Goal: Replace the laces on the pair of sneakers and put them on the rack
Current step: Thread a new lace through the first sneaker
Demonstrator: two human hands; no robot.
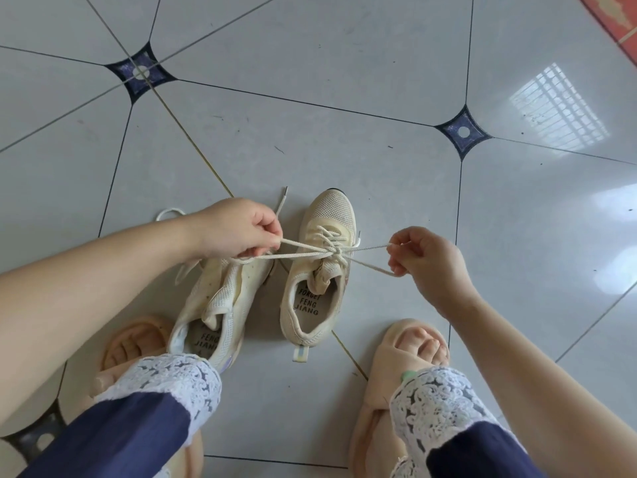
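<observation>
Two cream mesh sneakers stand on the tiled floor between my feet. The right sneaker is laced with a cream lace that is knotted over its tongue. My left hand grips a loop of that lace pulled out to the left. My right hand pinches the other loop, drawn taut to the right. The left sneaker leans beside it, its front partly hidden under my left hand. Whether the left sneaker is laced is hidden.
A loose white lace lies on the floor behind my left wrist. My feet in peach slippers flank the sneakers. Grey glossy floor tiles spread all around. A red mat edge shows at the top right. No rack is in view.
</observation>
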